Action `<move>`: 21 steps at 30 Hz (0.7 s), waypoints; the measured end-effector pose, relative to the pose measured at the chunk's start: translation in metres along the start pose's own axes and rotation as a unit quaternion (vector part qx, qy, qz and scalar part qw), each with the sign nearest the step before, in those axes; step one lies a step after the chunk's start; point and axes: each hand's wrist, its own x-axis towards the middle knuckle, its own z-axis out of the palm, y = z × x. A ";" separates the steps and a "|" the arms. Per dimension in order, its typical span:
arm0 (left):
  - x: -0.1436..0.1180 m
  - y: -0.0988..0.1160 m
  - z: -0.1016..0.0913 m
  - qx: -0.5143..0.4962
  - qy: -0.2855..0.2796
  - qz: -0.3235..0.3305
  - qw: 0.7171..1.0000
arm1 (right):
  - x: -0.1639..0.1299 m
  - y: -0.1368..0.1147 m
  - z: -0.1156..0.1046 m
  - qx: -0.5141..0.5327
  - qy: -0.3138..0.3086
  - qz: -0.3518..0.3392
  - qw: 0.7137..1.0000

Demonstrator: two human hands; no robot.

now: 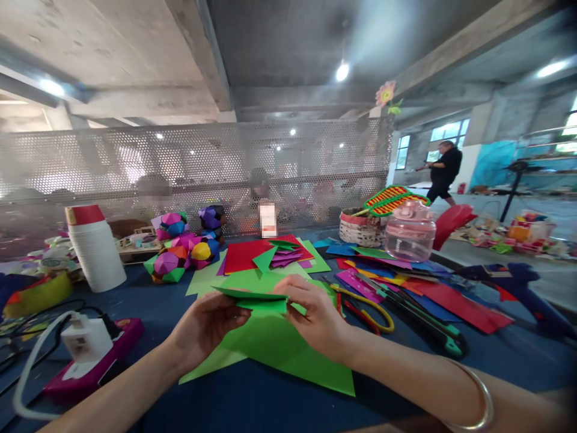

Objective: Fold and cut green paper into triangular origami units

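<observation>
Workshop w/ concrete ceiling, perforated metal screen across the back, blue table (252,403) in front. Head view only: both hands meet just above the table's middle, over loose green sheets (288,355). Left hand (205,328) pinches the left end of a folded green paper (256,299), thumb on top, fingers curled under. Right hand (315,316) pinches its right end, fingertips pressed on the fold; bangle (478,400) on that wrist. Paper is held flat, a bit off the sheets, between the 2 hands. Just right of the right hand: yellow-handled scissors (369,310), then a green cutter (433,331) and scattered colored sheets (451,300). Behind the hands: red & purple paper stack (270,252), and origami balls (184,246) to the left of it. Far left: white cup stack w/ red top (94,246), charger (85,340) on a pink box (94,367) w/ white cable. Back right: pink jar (410,231), woven basket (360,227). A person in black (444,171) stands well apart, far right, by the windows.
</observation>
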 end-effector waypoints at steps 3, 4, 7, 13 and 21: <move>-0.001 0.000 0.000 0.040 -0.035 0.007 0.999 | 0.002 0.000 0.002 -0.010 0.026 0.046 0.999; -0.002 0.000 0.000 0.064 -0.061 0.019 0.996 | 0.002 0.000 0.003 -0.009 0.029 0.068 0.997; -0.003 -0.002 0.000 0.159 -0.098 0.068 0.980 | 0.003 0.003 0.005 0.035 0.030 0.150 0.988; 0.003 -0.007 -0.005 0.291 -0.032 0.102 0.951 | 0.003 0.003 0.008 0.162 -0.007 0.227 0.960; 0.001 -0.005 -0.007 0.304 -0.007 0.096 0.948 | 0.001 0.003 0.009 0.171 -0.028 0.293 0.940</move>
